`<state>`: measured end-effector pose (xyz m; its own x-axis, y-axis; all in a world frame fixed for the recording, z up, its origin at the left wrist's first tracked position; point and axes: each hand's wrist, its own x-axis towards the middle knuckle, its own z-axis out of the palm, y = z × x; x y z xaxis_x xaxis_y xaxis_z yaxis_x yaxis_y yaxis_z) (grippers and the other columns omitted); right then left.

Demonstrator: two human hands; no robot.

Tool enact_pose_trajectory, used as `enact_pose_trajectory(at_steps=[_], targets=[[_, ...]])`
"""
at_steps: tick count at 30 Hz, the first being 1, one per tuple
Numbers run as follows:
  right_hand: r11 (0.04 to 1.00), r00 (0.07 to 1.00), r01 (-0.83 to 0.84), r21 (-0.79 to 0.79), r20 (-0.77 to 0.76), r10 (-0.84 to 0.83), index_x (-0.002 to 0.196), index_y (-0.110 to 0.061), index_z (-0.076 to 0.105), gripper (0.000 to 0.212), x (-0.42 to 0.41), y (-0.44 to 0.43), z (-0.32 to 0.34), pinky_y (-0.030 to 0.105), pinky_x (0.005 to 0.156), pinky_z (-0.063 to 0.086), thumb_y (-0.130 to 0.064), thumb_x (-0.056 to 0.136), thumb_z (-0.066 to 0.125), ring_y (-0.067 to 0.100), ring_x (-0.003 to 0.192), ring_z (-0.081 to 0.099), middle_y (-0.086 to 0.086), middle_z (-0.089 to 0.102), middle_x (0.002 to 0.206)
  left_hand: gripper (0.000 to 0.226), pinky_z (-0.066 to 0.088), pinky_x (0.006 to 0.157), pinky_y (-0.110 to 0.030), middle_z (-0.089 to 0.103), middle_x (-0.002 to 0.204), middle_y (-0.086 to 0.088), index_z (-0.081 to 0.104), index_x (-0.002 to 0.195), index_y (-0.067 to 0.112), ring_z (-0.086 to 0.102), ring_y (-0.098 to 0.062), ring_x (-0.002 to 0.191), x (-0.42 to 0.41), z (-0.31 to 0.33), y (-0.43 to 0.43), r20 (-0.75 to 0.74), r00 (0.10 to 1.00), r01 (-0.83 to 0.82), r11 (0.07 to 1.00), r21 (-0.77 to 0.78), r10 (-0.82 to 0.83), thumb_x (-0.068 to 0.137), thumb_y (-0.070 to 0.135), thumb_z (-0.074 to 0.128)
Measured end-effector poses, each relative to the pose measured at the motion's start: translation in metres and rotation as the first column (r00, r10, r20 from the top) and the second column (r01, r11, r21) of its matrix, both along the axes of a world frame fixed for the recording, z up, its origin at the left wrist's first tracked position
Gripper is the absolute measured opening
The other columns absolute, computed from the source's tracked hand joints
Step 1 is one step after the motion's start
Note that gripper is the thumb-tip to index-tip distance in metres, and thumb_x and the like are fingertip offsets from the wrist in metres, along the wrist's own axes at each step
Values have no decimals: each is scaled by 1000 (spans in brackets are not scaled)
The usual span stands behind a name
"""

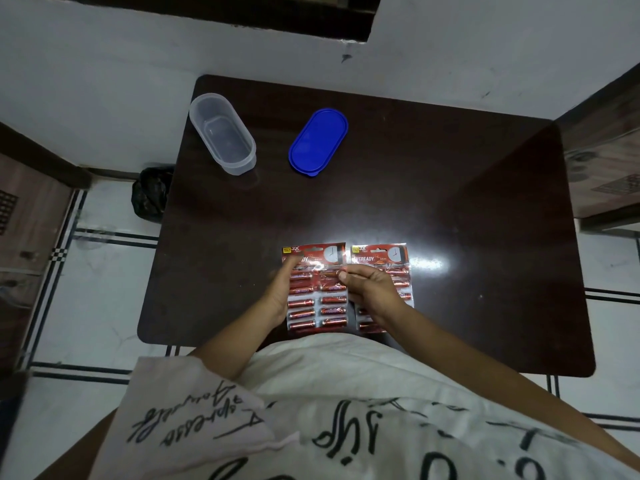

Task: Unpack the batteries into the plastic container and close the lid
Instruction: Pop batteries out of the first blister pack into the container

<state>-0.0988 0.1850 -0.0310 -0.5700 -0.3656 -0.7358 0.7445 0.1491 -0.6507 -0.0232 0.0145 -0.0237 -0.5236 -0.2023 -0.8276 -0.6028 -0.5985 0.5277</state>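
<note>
Two red blister packs of batteries lie side by side near the table's front edge: the left pack (pixel 317 308) and the right pack (pixel 381 256). My left hand (pixel 280 294) holds the left pack along its left edge, thumb on top. My right hand (pixel 367 289) lies over the gap between the packs, fingers curled, thumb and fingertips pinching at the right side of the left pack. The clear oval plastic container (pixel 221 133) stands open and empty at the far left. Its blue lid (pixel 318 142) lies flat to the right of it.
The dark wooden table (pixel 467 202) is small, with white tiled floor around it. A black bag (pixel 150 194) sits on the floor by the table's left edge. Wooden furniture stands at the far left and right.
</note>
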Motion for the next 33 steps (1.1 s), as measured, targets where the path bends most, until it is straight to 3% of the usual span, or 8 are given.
enact_pose_trajectory(at_steps=[5,8,12,16,22,26,29,33], targets=[[998,999,-44,-42,-12,44,97,-12,65,5,1,-2,3,38,75,58,-9,93,62,25,82,69,6,71,90,70,59,67,-37,73,79,-13,68,91,9,72,-29,70,-3,12,7,-50,991,-112,977,181,123,90,70,33],[996,999,-39,-79,-6,38,102,-12,63,9,2,-4,7,36,71,57,-9,96,58,24,85,68,7,70,95,84,59,63,-37,74,82,-15,70,88,8,73,-31,71,-4,11,12,-22,984,-164,956,241,174,87,77,23],[996,1000,-22,-83,2,22,115,-14,62,19,2,-2,8,42,78,56,-11,97,55,28,93,68,10,70,104,45,57,67,-36,73,79,-12,68,86,9,72,-28,71,-2,8,3,48,991,-128,977,172,121,98,44,44],[997,999,-40,-72,11,41,117,-15,61,20,2,-1,10,40,77,55,-13,99,53,25,91,68,8,72,102,19,54,86,-40,72,90,-12,68,89,6,69,-24,83,-5,4,-20,34,984,166,967,194,-175,95,17,55],[996,997,-73,-44,12,73,114,-12,59,17,3,-6,12,39,71,55,-16,99,54,27,91,70,8,72,100,6,57,75,-32,72,79,-7,67,86,8,69,-17,72,-19,3,-32,54,932,352,930,107,-359,91,10,63],[987,987,-160,-14,-37,159,120,-18,57,30,1,-5,15,45,79,58,-22,92,66,29,97,72,7,74,110,16,53,62,-26,70,79,-6,68,104,6,66,-14,68,-25,1,-28,115,932,355,932,-80,-345,89,12,68],[973,968,-229,31,-95,231,120,-18,53,44,0,-7,11,47,86,58,-7,84,74,27,97,73,7,74,110,20,50,55,-22,71,82,-6,68,108,6,66,-13,67,-26,-3,-23,130,934,354,915,-193,-334,89,10,68],[982,976,-176,66,-114,183,113,-15,57,37,1,-9,3,50,87,57,2,83,71,28,95,73,9,75,104,19,50,53,-21,72,84,-8,69,106,3,66,-14,66,-25,-6,-17,117,962,268,931,-246,-246,87,8,69]])
